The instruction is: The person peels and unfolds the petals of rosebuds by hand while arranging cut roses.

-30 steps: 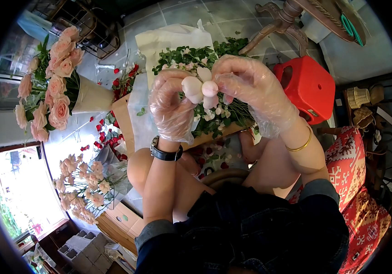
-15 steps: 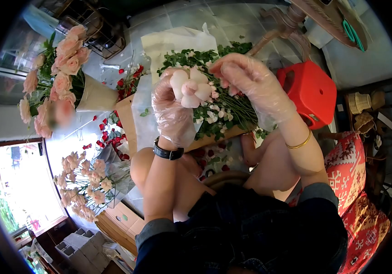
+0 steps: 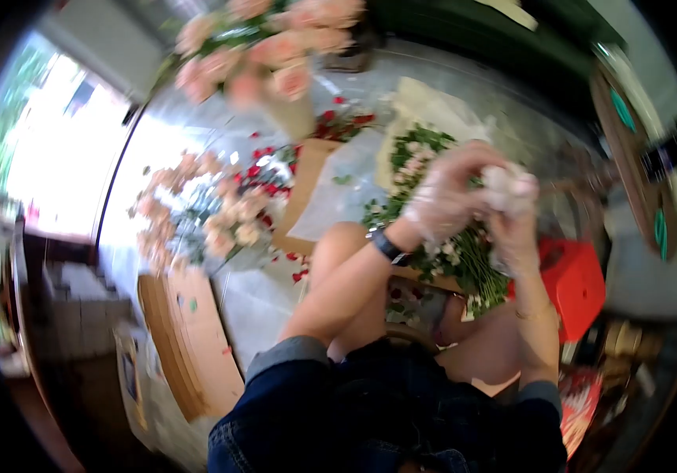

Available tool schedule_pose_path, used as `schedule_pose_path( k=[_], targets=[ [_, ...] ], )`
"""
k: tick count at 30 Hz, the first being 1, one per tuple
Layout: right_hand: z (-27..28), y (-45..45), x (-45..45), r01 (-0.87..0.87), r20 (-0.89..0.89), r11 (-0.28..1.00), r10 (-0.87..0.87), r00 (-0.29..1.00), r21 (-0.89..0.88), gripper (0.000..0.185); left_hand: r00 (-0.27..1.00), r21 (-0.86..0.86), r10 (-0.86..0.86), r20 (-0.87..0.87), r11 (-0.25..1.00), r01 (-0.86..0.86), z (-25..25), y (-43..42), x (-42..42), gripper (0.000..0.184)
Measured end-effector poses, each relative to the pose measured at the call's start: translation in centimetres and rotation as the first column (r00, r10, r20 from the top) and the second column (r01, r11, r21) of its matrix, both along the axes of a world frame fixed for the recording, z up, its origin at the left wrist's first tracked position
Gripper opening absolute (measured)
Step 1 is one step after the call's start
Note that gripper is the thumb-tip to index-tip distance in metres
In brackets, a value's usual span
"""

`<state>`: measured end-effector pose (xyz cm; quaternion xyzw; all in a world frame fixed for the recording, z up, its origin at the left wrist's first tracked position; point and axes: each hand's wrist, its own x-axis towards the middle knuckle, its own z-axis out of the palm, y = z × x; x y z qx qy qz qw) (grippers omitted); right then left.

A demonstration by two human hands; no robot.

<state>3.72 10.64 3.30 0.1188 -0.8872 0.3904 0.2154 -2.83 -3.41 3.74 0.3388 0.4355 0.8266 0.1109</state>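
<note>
In front of me, a pale rose with whitish outer petals and a pinkish middle is held up between both hands, a little blurred. My left hand, in a clear plastic glove and with a black watch at the wrist, curls its fingers against the bloom from the left. Just below the bloom, my gloved right hand is closed around its base; the stem is hidden. Under my hands lies a bunch of small pink roses with green leaves and stems.
Peach roses in a wrapped bunch stand at the top; more peach roses lie to the left. Red petals litter the floor beside cardboard. A red stool and a wooden table with green-handled scissors stand right.
My view has turned, so everything sits differently in it. My right hand, earlier apart from the rose with fingers loosely bent, has come in beneath it and meets my left hand there.
</note>
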Motion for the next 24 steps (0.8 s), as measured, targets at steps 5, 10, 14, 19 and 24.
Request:
schedule_pose_path(
  k=[5, 10, 14, 19, 24],
  targets=[
    [5.4, -1.4, -0.6, 0.036, 0.002, 0.966, -0.037, 0.999, -0.255, 0.016, 0.971, -0.312, 0.190, -0.144, 0.923, -0.226, 1.9, -6.8, 1.5, 0.043],
    [13.9, -4.8, -0.9, -0.223, -0.369, 0.877, 0.057, 0.928, -0.426, 0.025, 0.955, -0.360, 0.279, 0.100, 0.905, -0.227, -2.0, -17.2, 7.0, 0.032],
    [18.0, -10.8, -3.2, -0.425, -0.578, 0.886, 0.253, 0.776, -0.183, 0.012, 0.726, -0.556, 0.483, 0.490, 0.814, -0.167, -5.9, -23.4, 12.3, 0.026],
    [15.9, -23.4, -5.3, -0.652, -0.472, 0.650, 0.467, 0.748, -0.390, 0.029, 0.373, -0.537, 0.914, 0.158, 0.397, -0.744, -16.6, -27.9, 15.6, 0.042],
    [15.4, -28.0, -6.1, -0.716, -0.477, 0.566, 0.537, 0.696, -0.408, 0.029, -0.004, -0.683, 0.869, -0.495, -0.392, -0.616, -19.1, -33.3, 12.5, 0.067]
  ],
)
